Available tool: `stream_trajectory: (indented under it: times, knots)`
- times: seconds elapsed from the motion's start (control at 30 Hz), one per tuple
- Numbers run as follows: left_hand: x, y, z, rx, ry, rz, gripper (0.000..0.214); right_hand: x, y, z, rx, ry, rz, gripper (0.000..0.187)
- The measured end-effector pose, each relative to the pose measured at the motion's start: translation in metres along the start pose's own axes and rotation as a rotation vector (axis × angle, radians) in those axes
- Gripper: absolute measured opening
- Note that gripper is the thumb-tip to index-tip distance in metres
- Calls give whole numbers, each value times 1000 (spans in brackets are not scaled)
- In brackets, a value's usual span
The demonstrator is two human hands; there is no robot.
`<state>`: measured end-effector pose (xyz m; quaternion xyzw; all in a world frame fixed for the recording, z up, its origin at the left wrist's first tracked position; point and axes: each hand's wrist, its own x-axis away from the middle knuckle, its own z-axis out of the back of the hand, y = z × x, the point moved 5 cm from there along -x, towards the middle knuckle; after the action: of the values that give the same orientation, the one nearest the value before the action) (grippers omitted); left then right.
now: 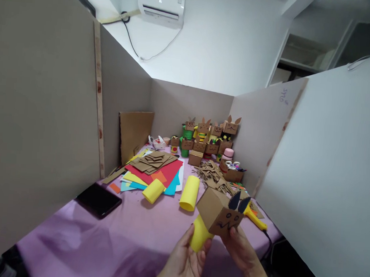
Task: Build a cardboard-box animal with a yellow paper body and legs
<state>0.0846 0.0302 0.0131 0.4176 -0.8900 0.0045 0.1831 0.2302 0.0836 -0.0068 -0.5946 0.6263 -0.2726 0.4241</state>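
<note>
Indoors, partitions [122,83] flank a lilac tablecloth [127,235] beneath the cardboard head [213,206].

A white air conditioner [161,2] hangs high on the pale wall [223,48], a dark cable [130,39] trailing below and left of it. Grey partitions [187,98] stand around the purple-covered counter [127,240]. Near its left edge lies a flat black object [98,200], perhaps a tablet, its face too dark to tell. Farther back, a large cardboard panel [135,135] stands against the left partition [123,71]. At the right, a pink container [228,153] stands behind an open cardboard box [231,175] of small items [233,164].
</note>
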Motion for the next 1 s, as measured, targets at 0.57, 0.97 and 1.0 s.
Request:
stream_trajectory:
  times: [0.57, 0.97, 1.0]
  knots:
    - [-14, 30, 47, -338, 330, -286, 20, -33, 1, 10, 240, 3, 65, 90]
    - [-28, 56, 55, -679, 248, -578, 61, -25, 5, 29, 364, 57, 77, 100]
    - [-27, 58, 55, -702, 238, -617, 63, -21, 8, 33, 380, 87, 86, 95]
